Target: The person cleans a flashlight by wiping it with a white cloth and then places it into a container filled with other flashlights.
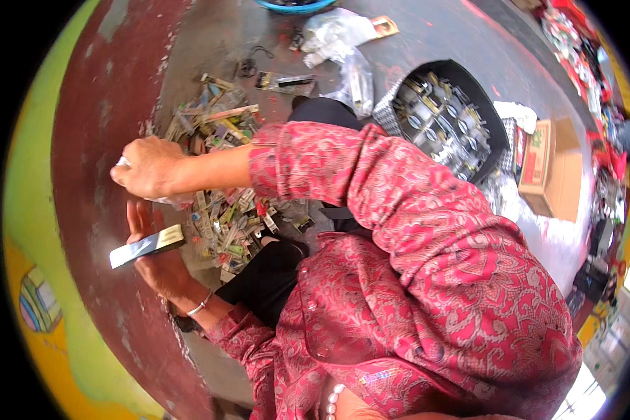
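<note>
My left hand (162,269), a bracelet at its wrist, holds a narrow slim box (147,246) with white, blue and pale yellow sides. The box lies across the palm, and some fingers stretch out past it. Just beyond, my right hand (150,168) is closed in a fist. A bit of white shows at its fingers; what it grips is hidden. Beside both hands, a loose pile of small flat packets (227,224) and narrow strips spreads over the floor, partly under my right forearm.
A dark tub (495,112) filled with clear-packed small items stands at the right, near an open cardboard box (563,168). Clear plastic bags (339,35) lie at the far side, below a blue basin (295,7). A red-painted band (94,210) runs along the left.
</note>
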